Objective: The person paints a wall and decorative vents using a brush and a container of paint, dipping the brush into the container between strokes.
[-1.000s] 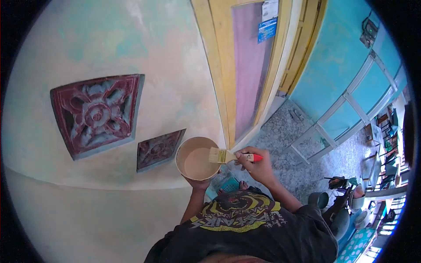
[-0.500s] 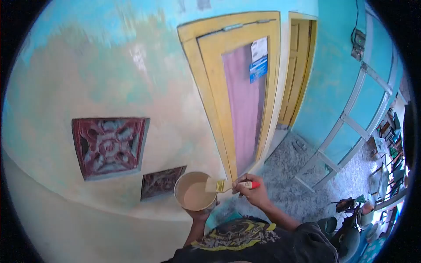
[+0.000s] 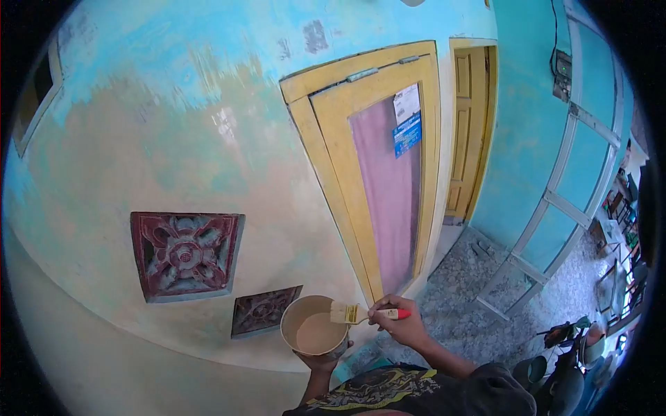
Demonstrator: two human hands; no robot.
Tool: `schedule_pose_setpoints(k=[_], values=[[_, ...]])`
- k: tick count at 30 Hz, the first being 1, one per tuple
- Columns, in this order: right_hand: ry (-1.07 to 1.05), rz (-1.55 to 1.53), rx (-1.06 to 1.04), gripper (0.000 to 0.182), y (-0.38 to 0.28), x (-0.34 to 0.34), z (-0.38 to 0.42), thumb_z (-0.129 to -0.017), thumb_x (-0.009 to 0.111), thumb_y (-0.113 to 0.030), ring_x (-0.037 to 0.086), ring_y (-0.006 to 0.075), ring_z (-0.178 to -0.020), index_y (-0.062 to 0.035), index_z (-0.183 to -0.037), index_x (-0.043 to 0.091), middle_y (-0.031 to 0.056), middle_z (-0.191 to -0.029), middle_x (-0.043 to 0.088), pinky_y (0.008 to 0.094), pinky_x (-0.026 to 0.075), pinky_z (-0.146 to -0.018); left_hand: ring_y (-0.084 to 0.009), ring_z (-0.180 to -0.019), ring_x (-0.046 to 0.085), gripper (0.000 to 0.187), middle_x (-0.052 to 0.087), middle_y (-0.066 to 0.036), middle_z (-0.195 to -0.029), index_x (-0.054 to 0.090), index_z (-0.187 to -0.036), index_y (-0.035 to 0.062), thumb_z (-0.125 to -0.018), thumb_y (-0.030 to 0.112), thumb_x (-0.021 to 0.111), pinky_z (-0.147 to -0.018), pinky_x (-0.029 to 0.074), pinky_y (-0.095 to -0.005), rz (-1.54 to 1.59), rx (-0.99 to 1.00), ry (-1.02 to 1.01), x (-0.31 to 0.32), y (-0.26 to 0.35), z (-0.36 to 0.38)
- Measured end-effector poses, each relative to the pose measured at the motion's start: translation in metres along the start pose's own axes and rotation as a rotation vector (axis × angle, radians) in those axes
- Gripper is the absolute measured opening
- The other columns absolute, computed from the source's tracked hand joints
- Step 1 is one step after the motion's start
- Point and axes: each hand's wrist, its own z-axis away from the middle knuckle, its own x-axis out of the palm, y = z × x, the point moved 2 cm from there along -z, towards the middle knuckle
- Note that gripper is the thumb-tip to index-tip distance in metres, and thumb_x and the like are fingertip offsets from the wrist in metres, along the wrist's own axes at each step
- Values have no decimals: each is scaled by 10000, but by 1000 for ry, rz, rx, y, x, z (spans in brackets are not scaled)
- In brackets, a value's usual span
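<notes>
My left hand (image 3: 325,362) supports a round paint bucket (image 3: 288,323) from below, its fingers curled round the far side. Inside lies peach-beige paint (image 3: 320,334). My right hand (image 3: 401,322) grips a flat paintbrush (image 3: 356,315) by its red-tipped handle. The pale bristles point left and overlap the bucket's right rim. In front of me is a wall (image 3: 277,243) with patchy peach over turquoise, fading to blue at the top.
Two dark red patterned vent blocks (image 3: 186,256) are set in the wall at left. A yellow-framed window (image 3: 388,201) with a pink curtain stands ahead, a yellow door (image 3: 469,132) beyond it. A metal ladder (image 3: 555,201) leans at right; a motorbike (image 3: 562,367) is at lower right.
The view has tilted upward, so the wall and window sit lower in the frame. Both hands still hold the bucket and the brush, with the bristles still at the bucket's rim.
</notes>
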Motion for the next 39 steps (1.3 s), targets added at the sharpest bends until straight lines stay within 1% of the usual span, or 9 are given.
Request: schedule_pose_setpoints(k=[7,10,13,22,26,29,32,35,39], values=[[39,28,-46,151,-8,-1,5,-932,713,-110,731,162,-783,36,-946,676,105,-864,724,268,590,-627,-534,-1389,344,1074,268,-191,-1588,227,-1573,199,-770,871,462,-945,402,-803,138,-77,-121,8,0,0],[60,-13,-93,165,-1,-7,5,-926,722,-110,730,171,-760,48,-930,676,113,-839,719,272,589,-616,-565,-1304,433,1107,332,-278,-1524,232,-1567,125,-771,820,562,-893,458,-776,228,-20,-84,25,-1,3],[54,-35,-42,219,-3,-10,6,-919,745,-151,737,186,-789,52,-979,689,118,-853,721,287,597,-631,-564,-1308,429,1130,318,-274,-1535,216,-1573,137,-755,834,565,-912,432,-785,259,-56,-67,27,-2,10],[97,13,-160,177,-3,-8,6,-931,725,-113,730,203,-742,54,-944,670,125,-833,707,305,599,-611,-532,-1409,321,1165,202,-213,-1615,166,-1593,223,-710,863,574,-1038,319,-799,170,-73,-39,22,-4,11],[121,34,-207,162,-4,-7,5,-918,727,-95,724,188,-702,34,-881,637,94,-775,684,291,587,-567,-528,-1424,295,1160,189,-190,-1626,158,-1596,248,-706,883,544,-1041,304,-806,168,-77,-84,21,-5,10],[133,5,-179,153,-11,-4,6,-910,734,-83,719,183,-694,22,-880,626,90,-792,683,295,588,-556,-527,-1428,289,1160,192,-187,-1625,157,-1597,245,-706,900,504,-1039,302,-809,111,-66,0,21,-1,15],[107,-57,-126,188,-9,-7,3,-914,740,-96,727,201,-711,69,-932,653,124,-823,698,290,590,-572,-527,-1427,292,1149,195,-189,-1624,163,-1597,242,-711,908,464,-1034,308,-809,95,-71,18,18,-4,17],[103,48,-175,136,-3,-7,1,-903,728,-60,711,184,-679,13,-894,613,88,-827,679,291,585,-537,-527,-1431,285,1124,194,-187,-1625,176,-1596,250,-719,901,440,-1042,299,-808,128,-91,-13,22,-1,18],[112,-19,-126,126,-12,1,5,-897,728,-52,717,188,-682,23,-911,628,92,-807,687,282,585,-544,-526,-1440,270,1092,194,-174,-1630,192,-1594,267,-723,879,438,-1054,281,-808,173,-86,21,17,0,20]])
